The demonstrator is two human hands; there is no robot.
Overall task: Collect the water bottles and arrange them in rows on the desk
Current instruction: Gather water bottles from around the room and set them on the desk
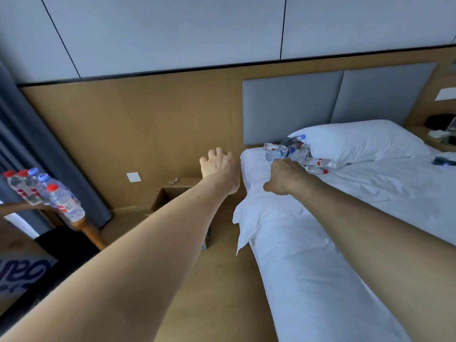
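Several loose bottles [294,150]: lying on their sides in a heap on the bed [320,267], right of frame centre, against the pillow [357,141].
Handling (judged): small clear plastic with thin walls that will dent under a hard squeeze. The smooth bodies are apt to slip and to roll on the soft sheet. Fill level is not clear, so I expect light to moderate weight.
Grip point: I take each bottle at mid-body, or at the neck under the cap.
Right hand [283,175]: at the near edge of the heap, fingers curled down. I cannot tell whether it holds a bottle.
Left hand [219,166]: in the air left of the bed, fingers loosely spread, holding nothing.
Standing bottles [49,193]: five caps visible, red and blue, grouped on a wooden surface [82,222] at the left edge of the frame. I judge this to be the desk.
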